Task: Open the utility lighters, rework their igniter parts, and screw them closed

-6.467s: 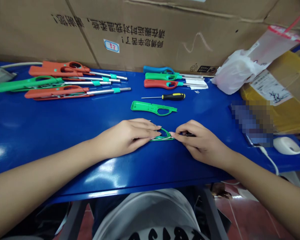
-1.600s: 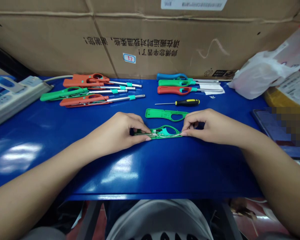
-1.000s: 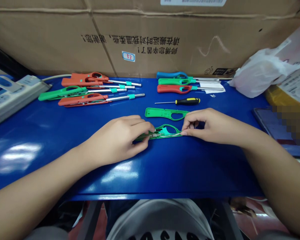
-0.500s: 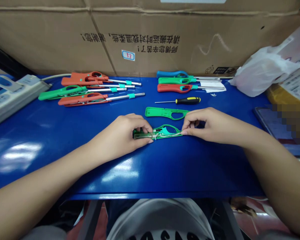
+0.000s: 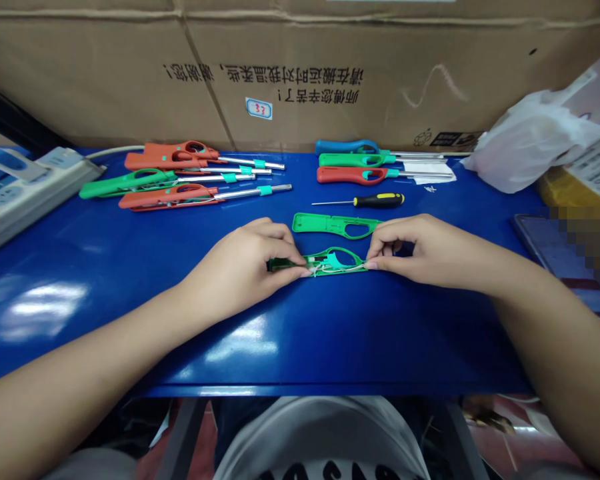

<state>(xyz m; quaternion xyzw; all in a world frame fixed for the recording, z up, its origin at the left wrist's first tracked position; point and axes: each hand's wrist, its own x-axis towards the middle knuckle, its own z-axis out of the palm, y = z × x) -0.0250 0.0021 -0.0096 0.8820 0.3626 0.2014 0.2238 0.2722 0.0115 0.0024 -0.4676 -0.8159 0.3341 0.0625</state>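
Note:
An opened green lighter casing (image 5: 359, 258) lies on the blue table, its inside facing up. In it are a turquoise trigger (image 5: 334, 261) and a thin pale tube (image 5: 347, 269) running to the right. My left hand (image 5: 260, 257) is closed around the casing's left end, thumb and fingers pinched over the clear fuel tank, now mostly covered. At the narrow right end, my right hand (image 5: 410, 245) pinches the tip between thumb and forefinger; whether it grips the tube or the shell is unclear. Just behind lies the matching green cover half (image 5: 316, 224), partly beneath my right fingers.
Behind lies a black-and-yellow screwdriver (image 5: 380, 201). Several orange and green lighters (image 5: 167, 198) lie at the left; blue, green and red ones (image 5: 343, 175) at the right. A power strip (image 5: 35, 177), cardboard box (image 5: 300, 40), plastic bag (image 5: 517, 143) and dark flat device (image 5: 550, 250) edge the table.
My left thumb and fingers have shifted slightly right and closed further over the fuel tank, covering more of it. My right hand keeps its pinch at the narrow end.

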